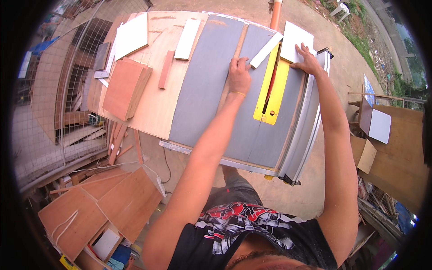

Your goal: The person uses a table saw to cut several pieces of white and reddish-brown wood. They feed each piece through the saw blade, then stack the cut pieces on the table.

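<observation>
1. The left hand (240,75) has its fingers bent and drawn close together, knuckles up, at the near end of a white strip (266,50). From here I can't tell whether they pinch it or just rest beside it.
2. The right hand (307,61) is spread, fingers apart and laid over the near right part of a white board (294,37), not wrapped around it.
3. The strip slants away from the left hand, toward the far end of the slot (270,87) in the yellow plate (279,92).
4. The board lies across that slot from the strip, ahead of the right hand and slightly to its left.
5. Under both hands is the grey saw table (200,81), with a silver fence (306,130) along its right side.
6. Farther left, plywood (155,105) bears a second white strip (188,38), a reddish bar (166,69), a brown stack (123,85) and a white panel (132,36).
</observation>
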Demonstrator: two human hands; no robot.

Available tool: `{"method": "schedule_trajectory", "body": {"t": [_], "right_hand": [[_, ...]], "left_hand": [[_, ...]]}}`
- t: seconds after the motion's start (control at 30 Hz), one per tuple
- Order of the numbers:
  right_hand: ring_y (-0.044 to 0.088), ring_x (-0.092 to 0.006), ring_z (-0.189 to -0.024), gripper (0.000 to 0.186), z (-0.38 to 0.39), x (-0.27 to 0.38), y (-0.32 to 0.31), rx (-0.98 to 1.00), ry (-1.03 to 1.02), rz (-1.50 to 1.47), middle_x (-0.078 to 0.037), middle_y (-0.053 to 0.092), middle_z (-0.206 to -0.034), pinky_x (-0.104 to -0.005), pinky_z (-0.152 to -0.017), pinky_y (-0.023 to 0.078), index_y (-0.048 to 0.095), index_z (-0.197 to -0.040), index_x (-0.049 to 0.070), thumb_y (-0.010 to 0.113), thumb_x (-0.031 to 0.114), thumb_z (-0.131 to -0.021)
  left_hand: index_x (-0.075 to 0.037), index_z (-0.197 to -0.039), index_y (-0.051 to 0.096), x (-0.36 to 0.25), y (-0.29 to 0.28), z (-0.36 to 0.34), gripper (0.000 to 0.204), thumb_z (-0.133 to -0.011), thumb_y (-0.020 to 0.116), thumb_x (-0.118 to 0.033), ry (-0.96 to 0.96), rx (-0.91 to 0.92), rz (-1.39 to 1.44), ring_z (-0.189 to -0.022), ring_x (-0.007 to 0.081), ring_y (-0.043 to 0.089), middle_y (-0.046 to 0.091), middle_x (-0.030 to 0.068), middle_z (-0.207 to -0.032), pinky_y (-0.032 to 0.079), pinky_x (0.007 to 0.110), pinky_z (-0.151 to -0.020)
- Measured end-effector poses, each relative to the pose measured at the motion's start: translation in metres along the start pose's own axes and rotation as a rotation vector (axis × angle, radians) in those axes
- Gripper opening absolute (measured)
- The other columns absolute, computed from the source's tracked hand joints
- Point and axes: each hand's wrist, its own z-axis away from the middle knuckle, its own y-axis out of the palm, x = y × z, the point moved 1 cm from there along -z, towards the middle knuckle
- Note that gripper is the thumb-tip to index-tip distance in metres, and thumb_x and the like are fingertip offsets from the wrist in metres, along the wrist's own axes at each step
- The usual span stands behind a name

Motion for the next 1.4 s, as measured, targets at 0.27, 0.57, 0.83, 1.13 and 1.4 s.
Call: {"method": "schedule_trajectory", "body": {"t": [0.27, 0.57, 0.83, 1.13, 1.4], "right_hand": [[0.021, -0.0445, -0.159, 0.112, -0.005, 0.002, -0.004, -0.012, -0.021, -0.014, -0.024, 0.022, -0.173, -0.0509, -0.128, 0.029, 0.035, -0.166, 0.017, 0.091, 0.047, -0.073], [0.019, -0.0445, -0.16, 0.117, -0.034, -0.015, -0.022, 0.113, -0.036, 0.029, -0.026, 0.019, -0.173, -0.0514, -0.13, 0.024, 0.027, -0.168, 0.014, 0.085, 0.058, -0.077], [0.047, -0.047, -0.145, 0.092, -0.035, -0.041, -0.013, 0.011, -0.275, 0.172, -0.033, 0.034, -0.164, -0.0486, -0.123, 0.037, 0.029, -0.164, 0.002, 0.074, 0.032, -0.089], [0.071, -0.0489, -0.094, 0.029, -0.038, 0.02, -0.113, -0.286, -0.252, 0.212, -0.03, 0.073, -0.103, -0.0587, -0.081, 0.055, 0.06, -0.129, 0.004, 0.056, 0.021, -0.105], [0.077, -0.0372, -0.089, 0.025, 0.023, 0.389, -0.182, -0.645, -0.714, 0.057, -0.019, 0.077, -0.109, -0.0444, -0.077, 0.064, 0.069, -0.123, 0.007, 0.063, 0.025, -0.106]], "left_hand": [[-0.005, -0.126, 0.069, 0.0, -0.004, -0.012, 0.049, -0.084, 0.083, -0.027, 0.172, 0.151, -0.187, -0.116, 0.0335, 0.058, 0.063, 0.0114, -0.113, 0.048, 0.048, -0.099], [-0.007, -0.133, 0.068, 0.068, -0.104, -0.015, 0.049, -0.087, 0.081, -0.019, 0.15, 0.052, -0.354, -0.11, 0.0305, 0.058, 0.065, 0.0104, -0.117, 0.05, 0.046, -0.096], [-0.007, -0.138, 0.066, 0.045, -0.257, 0.085, 0.049, -0.091, 0.077, -0.014, -0.063, 0.017, -0.241, -0.109, 0.0302, 0.063, 0.066, 0.0138, -0.121, 0.052, 0.044, -0.097], [-0.007, -0.136, 0.067, 0.067, -0.424, 0.309, 0.041, -0.095, 0.072, -0.007, -0.712, -0.227, -0.186, -0.078, 0.0177, 0.067, 0.073, 0.0083, -0.105, 0.056, 0.032, -0.072], [-0.005, -0.13, 0.071, 0.091, -0.471, 0.253, 0.032, -0.099, 0.071, -0.015, -0.631, -0.254, 0.016, -0.083, 0.0135, 0.069, 0.076, 0.0076, -0.101, 0.056, 0.03, -0.075]]}}
